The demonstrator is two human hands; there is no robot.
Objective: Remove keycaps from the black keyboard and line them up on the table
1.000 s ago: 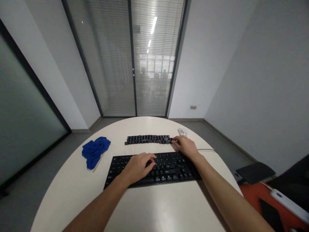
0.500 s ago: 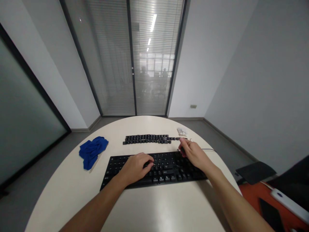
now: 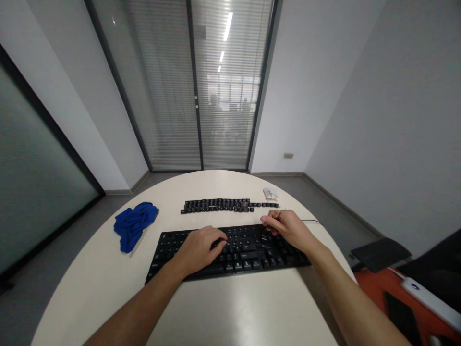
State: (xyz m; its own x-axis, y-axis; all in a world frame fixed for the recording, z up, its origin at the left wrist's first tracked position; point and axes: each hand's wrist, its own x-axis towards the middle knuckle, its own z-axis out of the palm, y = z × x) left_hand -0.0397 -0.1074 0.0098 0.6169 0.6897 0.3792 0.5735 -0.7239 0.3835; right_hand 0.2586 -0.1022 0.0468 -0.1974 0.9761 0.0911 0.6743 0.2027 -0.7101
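Observation:
A black keyboard (image 3: pixel 248 264) lies across the round table, some of its key places without caps. My left hand (image 3: pixel 203 247) rests over its left half, thumb and fingers bent toward each other; whether something is between them is too small to tell. Above the keyboard's upper right edge is my right hand (image 3: pixel 286 228), its fingers pinched together, with what they hold too small to make out. Beyond the keyboard, loose black keycaps (image 3: pixel 216 205) lie in rows that trail off to the right.
A blue cloth (image 3: pixel 135 226) lies at the table's left, with a thin pale strip beside it. A small clear bag (image 3: pixel 270 193) sits at the back right. The cable runs off the right edge. An orange chair seat (image 3: pixel 374 293) holds a power strip (image 3: pixel 430 300).
My right hand has lifted slightly and turned, its thumb now pointing left over the keyboard's upper edge. My left hand stays in nearly the same place. The view has shifted a little.

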